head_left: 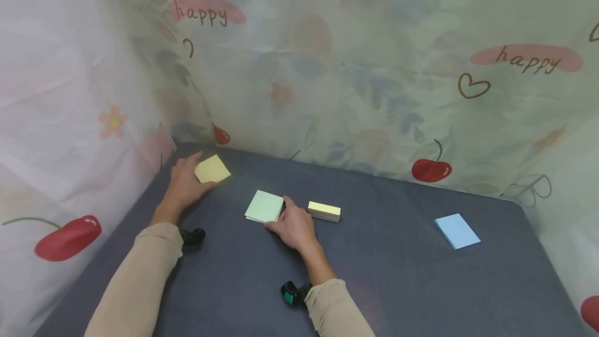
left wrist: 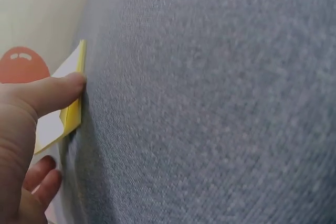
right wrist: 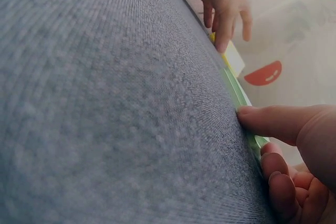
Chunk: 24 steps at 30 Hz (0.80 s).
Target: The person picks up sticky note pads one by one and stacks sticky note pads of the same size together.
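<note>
At the table's far left, my left hand (head_left: 183, 181) holds a yellow sticky note pad (head_left: 212, 169) by its left side. Its thumb (left wrist: 63, 88) presses the pad's near edge, while the index fingertip lies by the far corner. In the left wrist view the top sheets look slightly lifted from the rest. Near the middle, a pale green sticky note pad (head_left: 264, 206) lies flat, and my right hand (head_left: 297, 225) grips its right side between thumb and fingers. The right wrist view shows that thumb (right wrist: 262, 119) against the green edge; part of the pad is hidden behind it.
Just right of my right hand lies a narrow block (head_left: 324, 210) with a pale yellow top. A light blue sticky note pad (head_left: 457, 231) sits farther right. The dark grey tabletop (head_left: 398, 274) meets a patterned curtain (head_left: 365, 66) at the back and left.
</note>
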{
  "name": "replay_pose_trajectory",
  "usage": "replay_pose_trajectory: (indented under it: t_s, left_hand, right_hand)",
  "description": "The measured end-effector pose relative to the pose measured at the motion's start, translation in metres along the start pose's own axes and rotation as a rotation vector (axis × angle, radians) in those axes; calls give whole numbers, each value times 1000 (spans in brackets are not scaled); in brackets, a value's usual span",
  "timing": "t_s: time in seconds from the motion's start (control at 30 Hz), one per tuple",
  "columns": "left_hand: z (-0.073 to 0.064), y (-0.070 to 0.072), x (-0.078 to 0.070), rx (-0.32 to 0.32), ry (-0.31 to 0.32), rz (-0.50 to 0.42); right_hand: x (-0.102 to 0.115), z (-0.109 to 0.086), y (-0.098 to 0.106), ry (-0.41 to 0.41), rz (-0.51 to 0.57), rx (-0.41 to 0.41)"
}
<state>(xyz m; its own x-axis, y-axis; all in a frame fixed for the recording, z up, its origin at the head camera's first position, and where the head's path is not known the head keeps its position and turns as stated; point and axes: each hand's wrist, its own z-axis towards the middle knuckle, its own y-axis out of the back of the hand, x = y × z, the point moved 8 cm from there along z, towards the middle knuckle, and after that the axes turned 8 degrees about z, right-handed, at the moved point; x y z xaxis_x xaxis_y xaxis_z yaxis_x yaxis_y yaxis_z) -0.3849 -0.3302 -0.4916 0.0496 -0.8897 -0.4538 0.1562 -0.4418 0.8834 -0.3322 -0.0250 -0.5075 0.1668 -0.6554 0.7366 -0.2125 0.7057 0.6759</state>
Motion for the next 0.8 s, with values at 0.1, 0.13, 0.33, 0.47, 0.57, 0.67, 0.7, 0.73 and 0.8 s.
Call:
replay_pose_trajectory:
  t_s: [0.1, 0.13, 0.33, 0.47, 0.57, 0.67, 0.7, 0.73, 0.8]
  left_hand:
    - [-2, -1, -3, 16, 39, -52]
    - [-4, 0, -4, 18, 49, -73]
    - [-9, 1, -13, 43, 65, -142]
    - [-8, 0, -15, 71, 62, -124]
    - [-7, -1, -15, 86, 40, -117]
    - [-9, -2, -16, 97, 24, -139]
    - [-10, -2, -16, 101, 25, -155]
    - [-11, -3, -17, 103, 26, -166]
    - [-13, -4, -18, 105, 32, -199]
  right_hand:
    - [0, 0, 0, 4, -4, -6]
    - [0, 0, 1, 7, -4, -8]
    - [1, -1, 1, 19, 1, -18]
    - [2, -1, 1, 23, 6, -19]
    - [2, -1, 1, 25, 8, -18]
    - [1, -1, 1, 26, 8, -16]
    - [1, -1, 0, 25, 7, -15]
    - [1, -1, 0, 25, 7, -15]
    - [1, -1, 0, 25, 6, -15]
